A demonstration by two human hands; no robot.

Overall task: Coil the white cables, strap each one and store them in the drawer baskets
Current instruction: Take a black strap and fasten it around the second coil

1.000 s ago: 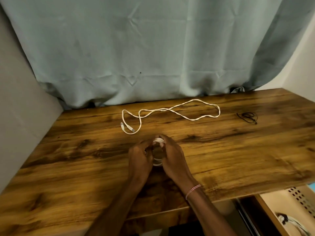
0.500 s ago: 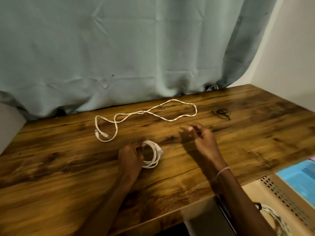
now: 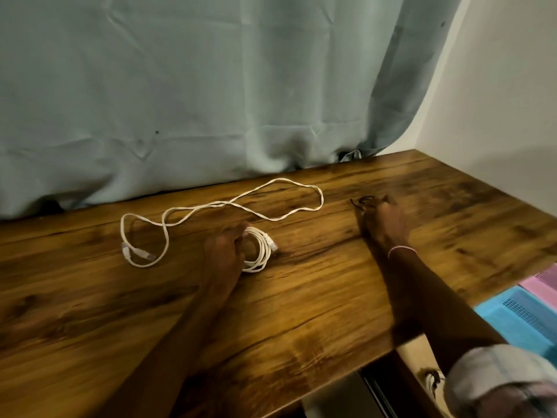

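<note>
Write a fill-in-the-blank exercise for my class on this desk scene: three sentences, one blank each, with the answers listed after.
1. The left hand holds the coiled white cable on the ____ table.
2. The right hand is at the small ____ strap.
3. Beside the pink basket sits a ____ basket.

Missing words: wooden; black; blue.

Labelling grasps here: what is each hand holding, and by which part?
Left hand grips coiled white cable by its left side. Right hand on small black strap; grip unclear.
</note>
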